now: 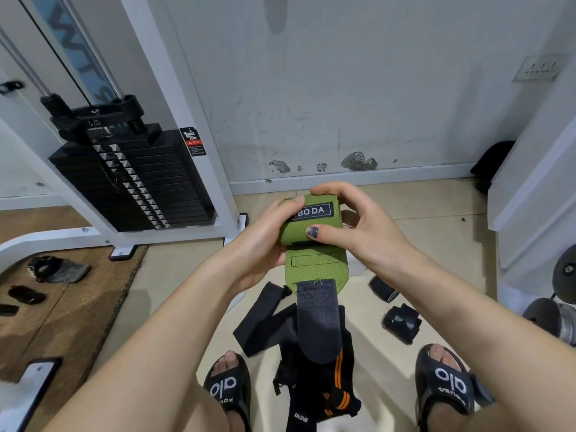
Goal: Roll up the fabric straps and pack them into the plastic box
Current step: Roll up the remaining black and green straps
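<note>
Mid-roll on the green strap [313, 235] right now, held up in the middle of the frame over the floor [436, 244]. My left hand [268, 241] is curled around the left side of the roll with the thumb pressed over the top edge by the label, and my right hand [349, 219] grips the other side, thumb pinning the front, fingers wrapped over the top. The rolled part is fat already, but a flat green stretch and the dark velcro tail [318, 322] hang loose below, so I'd say this one is maybe two thirds rolled.

As for overall progress: looks early to me. Straight below, between my sandals [229, 388], there's a pile of black straps [299, 353] lying loose, at least one with orange stripes. I can't count them properly since they overlap, maybe three or four. To the right of the pile sit two small black rolls [400, 322] on the floor, near each other, so two look done. A few more dark bits lie on the brown mat [78, 307] at left; can't tell what they are.

The plastic box? Something pale peeks out behind my hands, but I honestly can't tell if that's it. Nothing visibly packed yet.
</note>
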The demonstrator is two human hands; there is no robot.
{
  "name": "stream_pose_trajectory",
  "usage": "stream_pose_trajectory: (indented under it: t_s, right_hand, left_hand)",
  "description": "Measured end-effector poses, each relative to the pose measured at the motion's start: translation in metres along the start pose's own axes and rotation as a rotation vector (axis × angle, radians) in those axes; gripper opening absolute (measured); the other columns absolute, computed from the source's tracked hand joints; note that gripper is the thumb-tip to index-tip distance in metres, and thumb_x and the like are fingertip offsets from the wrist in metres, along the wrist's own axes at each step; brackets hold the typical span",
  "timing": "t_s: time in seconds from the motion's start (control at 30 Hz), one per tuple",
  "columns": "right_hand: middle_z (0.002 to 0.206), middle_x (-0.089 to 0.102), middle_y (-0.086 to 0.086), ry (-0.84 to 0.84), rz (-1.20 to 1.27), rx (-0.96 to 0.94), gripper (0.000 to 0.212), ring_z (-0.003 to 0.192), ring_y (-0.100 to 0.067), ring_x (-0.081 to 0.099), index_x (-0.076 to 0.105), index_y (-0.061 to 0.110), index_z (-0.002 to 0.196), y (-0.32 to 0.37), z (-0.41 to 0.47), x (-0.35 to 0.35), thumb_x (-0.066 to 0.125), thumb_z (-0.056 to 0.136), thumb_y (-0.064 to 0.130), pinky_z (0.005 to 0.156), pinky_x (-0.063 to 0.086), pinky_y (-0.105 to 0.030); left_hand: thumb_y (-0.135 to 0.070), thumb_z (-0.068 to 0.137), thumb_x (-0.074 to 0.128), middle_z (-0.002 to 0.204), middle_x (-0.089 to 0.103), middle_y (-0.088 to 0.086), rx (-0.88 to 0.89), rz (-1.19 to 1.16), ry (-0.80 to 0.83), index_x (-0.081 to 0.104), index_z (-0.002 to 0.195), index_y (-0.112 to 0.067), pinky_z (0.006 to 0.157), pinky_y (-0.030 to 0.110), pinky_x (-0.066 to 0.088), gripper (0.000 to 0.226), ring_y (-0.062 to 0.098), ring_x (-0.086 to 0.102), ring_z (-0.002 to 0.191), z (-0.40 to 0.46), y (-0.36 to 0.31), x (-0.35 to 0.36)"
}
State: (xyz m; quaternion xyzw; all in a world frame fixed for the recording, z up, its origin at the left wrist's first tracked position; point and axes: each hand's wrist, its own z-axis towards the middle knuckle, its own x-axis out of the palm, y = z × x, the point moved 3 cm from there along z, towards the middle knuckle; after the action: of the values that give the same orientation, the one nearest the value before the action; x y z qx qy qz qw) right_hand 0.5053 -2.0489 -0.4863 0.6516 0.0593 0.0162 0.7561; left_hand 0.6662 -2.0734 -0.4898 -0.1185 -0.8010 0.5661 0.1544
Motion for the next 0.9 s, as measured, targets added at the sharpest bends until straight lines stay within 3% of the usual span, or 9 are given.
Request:
stream_pose_trajectory:
  t_s: [0.13, 0.2, 0.27, 0.37, 0.5, 0.6, 0.7, 0.77, 0.9]
  right_hand:
    - [0.121, 0.063, -0.006, 0.014, 0.010, 0.092, 0.069, 0.101, -0.010, 0.068, 0.054, 0.027, 0.129, -0.0058, 0.0018, -0.0023, 0.084, 0.075, -0.005, 0.081, 0.058, -0.026]
    - [0.122, 0.063, -0.008, 0.017, 0.051, 0.180, 0.071, 0.110, -0.014, 0.069, 0.055, 0.032, 0.131, -0.0093, 0.0023, -0.0040, 0.089, 0.072, 0.010, 0.088, 0.060, -0.036]
    - [0.120, 0.069, -0.010, 0.049, 0.110, 0.273, 0.053, 0.110, -0.019, 0.072, 0.059, 0.035, 0.130, -0.0093, 0.0006, -0.0028, 0.083, 0.083, 0.029, 0.088, 0.060, -0.041]
    - [0.113, 0.076, 0.002, 0.039, 0.109, 0.301, 0.027, 0.103, -0.017, 0.075, 0.065, 0.034, 0.122, -0.0076, -0.0005, 0.0002, 0.064, 0.097, 0.044, 0.075, 0.059, -0.033]
    - [0.117, 0.073, -0.017, -0.014, 0.176, 0.245, 0.025, 0.109, -0.035, 0.071, 0.069, 0.023, 0.119, -0.0097, 0.0037, 0.0000, 0.070, 0.096, 0.032, 0.088, 0.058, -0.050]
    - [0.121, 0.066, -0.029, -0.014, 0.232, 0.210, 0.029, 0.103, -0.037, 0.070, 0.067, 0.015, 0.123, -0.0083, 0.0037, -0.0021, 0.072, 0.094, 0.019, 0.096, 0.054, -0.057]
    - [0.107, 0.066, -0.021, 0.000, 0.236, 0.180, 0.032, 0.095, -0.028, 0.068, 0.064, 0.010, 0.125, -0.0078, 0.0029, -0.0027, 0.071, 0.094, 0.009, 0.090, 0.056, -0.049]
    - [0.106, 0.068, -0.015, 0.015, 0.253, 0.167, 0.031, 0.093, -0.024, 0.069, 0.063, 0.008, 0.125, -0.0077, 0.0030, -0.0020, 0.068, 0.095, 0.006, 0.084, 0.057, -0.041]
    - [0.112, 0.067, -0.015, 0.003, 0.237, 0.146, 0.033, 0.095, -0.023, 0.071, 0.065, 0.014, 0.122, -0.0080, 0.0033, -0.0022, 0.074, 0.090, 0.006, 0.078, 0.057, -0.031]
  left_hand:
    - [-0.026, 0.102, 0.060, 0.116, 0.074, 0.010, 0.031, -0.039, -0.041, 0.058, 0.127, -0.014, 0.099, 0.047, 0.056, 0.028, 0.025, 0.071, 0.102, 0.0028, -0.0016, -0.0051]
    - [-0.023, 0.101, 0.061, 0.106, 0.074, 0.007, 0.064, -0.037, -0.048, 0.059, 0.122, -0.015, 0.096, 0.045, 0.055, 0.022, 0.023, 0.069, 0.095, 0.0031, -0.0034, -0.0062]
    - [-0.019, 0.100, 0.063, 0.106, 0.072, 0.006, 0.110, -0.017, -0.050, 0.058, 0.121, -0.014, 0.098, 0.047, 0.054, 0.022, 0.023, 0.068, 0.095, 0.0031, -0.0044, -0.0070]
    - [-0.014, 0.098, 0.065, 0.113, 0.067, 0.011, 0.141, 0.005, -0.016, 0.056, 0.121, -0.013, 0.097, 0.045, 0.056, 0.025, 0.021, 0.069, 0.097, 0.0027, -0.0037, -0.0052]
    - [-0.007, 0.097, 0.065, 0.114, 0.067, 0.012, 0.195, 0.013, 0.011, 0.054, 0.119, -0.013, 0.088, 0.037, 0.059, 0.025, 0.021, 0.070, 0.099, 0.0052, -0.0034, -0.0029]
    - [-0.022, 0.091, 0.068, 0.108, 0.071, 0.002, 0.171, -0.006, 0.022, 0.055, 0.116, -0.024, 0.093, 0.039, 0.053, 0.029, 0.019, 0.069, 0.100, 0.0072, -0.0001, -0.0014]
    - [-0.046, 0.098, 0.060, 0.112, 0.073, -0.002, 0.083, -0.012, 0.033, 0.053, 0.119, -0.029, 0.102, 0.048, 0.050, 0.028, 0.019, 0.069, 0.106, 0.0056, 0.0028, 0.0010]
    - [-0.057, 0.101, 0.051, 0.125, 0.072, 0.001, 0.052, 0.005, 0.027, 0.053, 0.130, -0.026, 0.101, 0.048, 0.054, 0.043, 0.020, 0.071, 0.114, 0.0044, 0.0024, -0.0003]
    - [-0.055, 0.101, 0.053, 0.128, 0.070, 0.006, 0.022, -0.010, 0.024, 0.055, 0.133, -0.024, 0.085, 0.042, 0.061, 0.044, 0.024, 0.073, 0.111, -0.0003, 0.0012, -0.0013]
